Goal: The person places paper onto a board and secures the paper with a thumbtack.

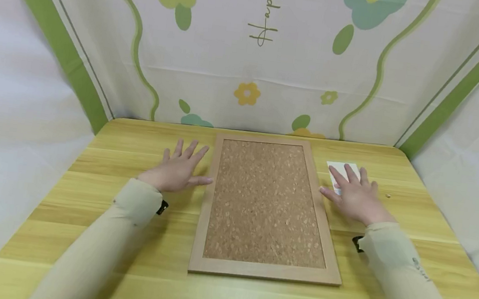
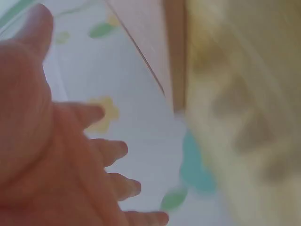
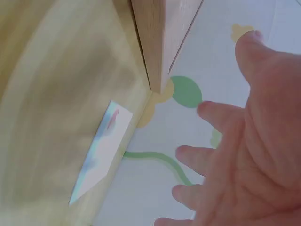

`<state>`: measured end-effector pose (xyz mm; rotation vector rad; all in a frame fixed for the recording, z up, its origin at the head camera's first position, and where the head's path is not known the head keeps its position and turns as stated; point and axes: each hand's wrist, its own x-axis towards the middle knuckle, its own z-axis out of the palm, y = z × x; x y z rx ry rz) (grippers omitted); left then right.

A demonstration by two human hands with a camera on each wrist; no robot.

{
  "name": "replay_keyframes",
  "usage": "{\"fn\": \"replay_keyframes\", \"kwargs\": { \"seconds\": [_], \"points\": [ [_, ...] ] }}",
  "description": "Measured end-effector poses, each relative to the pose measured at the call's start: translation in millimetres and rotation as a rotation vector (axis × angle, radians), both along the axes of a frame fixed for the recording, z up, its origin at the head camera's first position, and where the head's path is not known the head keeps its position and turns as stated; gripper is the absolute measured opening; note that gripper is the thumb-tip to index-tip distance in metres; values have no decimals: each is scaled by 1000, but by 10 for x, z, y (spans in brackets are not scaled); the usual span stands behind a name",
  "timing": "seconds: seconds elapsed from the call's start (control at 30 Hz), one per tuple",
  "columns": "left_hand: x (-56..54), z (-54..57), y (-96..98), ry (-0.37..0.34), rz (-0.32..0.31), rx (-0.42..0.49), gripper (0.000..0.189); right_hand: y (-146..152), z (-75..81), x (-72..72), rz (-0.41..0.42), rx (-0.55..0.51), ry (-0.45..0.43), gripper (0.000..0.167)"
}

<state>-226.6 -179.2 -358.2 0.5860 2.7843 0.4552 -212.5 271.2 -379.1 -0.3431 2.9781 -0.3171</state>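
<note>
A cork board (image 1: 268, 204) with a pale wooden frame (image 1: 264, 271) lies flat on the table, its long sides running away from me. My left hand (image 1: 178, 169) is just left of the frame, fingers spread and straight, thumb tip overlapping the frame's edge in the head view. On the other side my right hand (image 1: 356, 197) is spread the same way, palm down, holding nothing. Beneath its fingers lies a small white card (image 3: 101, 153) with a printed picture, partly hidden by the hand in the head view. The wrist views show both hands raised above the table top.
A tiny round object (image 1: 388, 196) sits on the table right of my right hand. The wood-grain table (image 1: 151, 269) ends at a white cloth backdrop (image 1: 295, 71) printed with flowers. White cloth walls (image 1: 12, 114) stand on both sides.
</note>
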Motion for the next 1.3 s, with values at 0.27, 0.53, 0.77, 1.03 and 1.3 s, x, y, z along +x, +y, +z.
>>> {"fn": "replay_keyframes", "kwargs": {
  "seconds": [0.27,0.53,0.77,1.03,1.3],
  "points": [
    [10,-78,262,-161,119,356,96,307,86,-286,-53,-73,88,61],
    [-28,-309,280,-257,126,405,75,563,41,-621,-143,-79,-42,43],
    [15,-280,342,-259,182,310,89,601,-46,-772,-216,-43,-153,43],
    [-38,-352,345,-228,171,221,65,473,-129,-922,-197,127,-234,57],
    [-53,-375,368,-221,158,165,81,434,-117,-980,-218,157,-249,63]
  ]
}}
